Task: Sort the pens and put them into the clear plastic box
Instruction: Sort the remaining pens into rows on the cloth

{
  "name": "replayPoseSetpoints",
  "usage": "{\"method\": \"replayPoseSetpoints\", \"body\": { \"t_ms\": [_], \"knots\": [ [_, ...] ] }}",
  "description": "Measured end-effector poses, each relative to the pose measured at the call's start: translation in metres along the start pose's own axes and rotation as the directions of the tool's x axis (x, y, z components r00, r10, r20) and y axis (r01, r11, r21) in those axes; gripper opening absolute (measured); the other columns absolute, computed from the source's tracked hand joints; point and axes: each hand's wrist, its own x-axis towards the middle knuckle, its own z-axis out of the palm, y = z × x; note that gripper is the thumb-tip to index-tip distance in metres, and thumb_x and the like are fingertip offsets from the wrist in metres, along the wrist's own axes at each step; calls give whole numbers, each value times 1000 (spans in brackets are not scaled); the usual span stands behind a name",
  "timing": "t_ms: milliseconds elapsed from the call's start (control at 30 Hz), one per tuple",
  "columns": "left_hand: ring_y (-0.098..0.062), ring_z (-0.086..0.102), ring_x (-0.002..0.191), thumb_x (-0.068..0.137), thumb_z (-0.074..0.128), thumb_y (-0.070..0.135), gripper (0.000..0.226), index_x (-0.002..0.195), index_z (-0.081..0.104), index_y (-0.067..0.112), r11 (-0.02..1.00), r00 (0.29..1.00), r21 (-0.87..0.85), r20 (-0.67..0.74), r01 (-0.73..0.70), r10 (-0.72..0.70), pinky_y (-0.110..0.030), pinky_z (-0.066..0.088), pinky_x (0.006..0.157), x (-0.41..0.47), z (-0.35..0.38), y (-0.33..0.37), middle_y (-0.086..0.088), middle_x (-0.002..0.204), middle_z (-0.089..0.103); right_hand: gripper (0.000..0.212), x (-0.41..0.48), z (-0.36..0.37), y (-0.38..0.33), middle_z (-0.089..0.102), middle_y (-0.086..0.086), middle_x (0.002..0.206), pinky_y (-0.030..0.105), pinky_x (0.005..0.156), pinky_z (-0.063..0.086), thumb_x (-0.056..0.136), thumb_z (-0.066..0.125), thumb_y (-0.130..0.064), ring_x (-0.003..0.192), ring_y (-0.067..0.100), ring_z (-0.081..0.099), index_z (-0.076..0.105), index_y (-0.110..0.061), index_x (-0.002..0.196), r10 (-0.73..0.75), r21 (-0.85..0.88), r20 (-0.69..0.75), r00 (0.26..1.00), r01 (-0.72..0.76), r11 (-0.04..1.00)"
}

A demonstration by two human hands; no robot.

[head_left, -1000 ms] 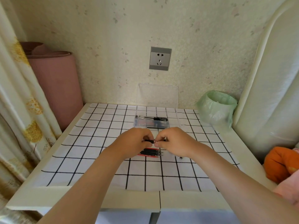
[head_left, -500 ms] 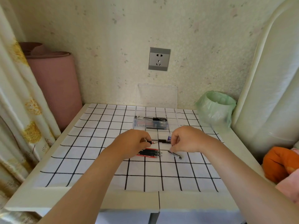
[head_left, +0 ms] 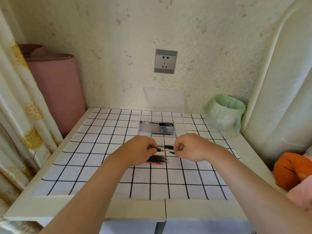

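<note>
My left hand [head_left: 141, 149] grips a black pen [head_left: 161, 150] whose bare tip points right. My right hand [head_left: 190, 147] pinches a small black pen cap [head_left: 171, 152] just right of that tip, a small gap between them. Another pen [head_left: 166, 146], with a clear barrel and a black grip, lies on the cloth just behind the two hands. A bundle of red and black pens [head_left: 157, 159] lies under my left hand's fingers. The clear plastic box [head_left: 143, 130] stands open further back with a few pens [head_left: 158, 123] inside.
The box's clear lid [head_left: 163, 100] leans against the wall. A small bin with a green bag [head_left: 223, 114] stands at the back right. The checked cloth [head_left: 101, 166] covers the white table. An orange soft thing [head_left: 290, 169] lies at the right edge.
My hands were joined on one pen, then the right hand pulled away to the right. It has come back towards the left hand, pinching the small black cap.
</note>
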Motion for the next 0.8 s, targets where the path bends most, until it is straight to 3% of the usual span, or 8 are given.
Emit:
{"method": "replayPoseSetpoints", "body": {
  "t_ms": [100, 233, 367, 500, 667, 800],
  "knots": [
    [-8, 62, 80, 97, 56, 28, 15, 104, 70, 30, 1000, 1000, -1, -1, 4, -4, -28, 54, 76, -1, -1, 0, 8, 92, 68, 5, 1, 0, -2, 66, -15, 92, 17, 62, 41, 87, 66, -34, 81, 1, 61, 68, -34, 91, -64, 37, -42, 997, 66, 997],
    [-5, 59, 74, 97, 56, 27, 16, 105, 70, 28, 1000, 1000, -6, -8, -8, 8, -23, 49, 69, -1, -1, 0, 10, 90, 67, 7, 2, 2, -5, 65, -13, 93, 12, 54, 42, 88, 67, -32, 74, 2, 61, 70, -32, 94, -113, 110, -59, 992, 119, 987],
    [-4, 60, 75, 97, 57, 27, 15, 105, 70, 28, 1000, 1000, -12, -1, -7, 7, -23, 50, 70, -2, -1, 1, 10, 90, 67, 6, 4, 5, -7, 66, -13, 94, 17, 62, 47, 88, 67, -32, 77, 1, 61, 69, -32, 94, -129, 136, -78, 989, 139, 981],
    [-1, 56, 69, 97, 57, 26, 15, 105, 70, 26, 999, 1000, -29, -8, -21, 21, -17, 41, 63, -2, -1, 2, 14, 83, 63, 6, 6, 8, -10, 67, -16, 91, 21, 78, 50, 87, 67, -32, 85, -3, 62, 69, -33, 92, -150, 121, -111, 983, 163, 979],
    [-6, 57, 65, 96, 57, 27, 16, 104, 71, 26, 996, 999, -80, -11, -35, 34, -23, 47, 64, -2, -2, 1, 4, 83, 68, 11, 6, 12, -17, 67, -15, 91, 6, 60, 36, 89, 66, -27, 67, -15, 55, 72, -30, 98, -177, 174, -155, 972, 204, 963],
    [-12, 63, 73, 96, 57, 30, 15, 103, 70, 28, 997, 1000, -80, -22, 2, -4, -28, 53, 69, -1, -3, -1, 4, 86, 69, 17, 8, 11, -18, 66, -19, 92, 12, 64, 40, 93, 63, -33, 69, -10, 55, 73, -31, 106, -161, 138, -180, 971, 187, 973]
  ]
}}
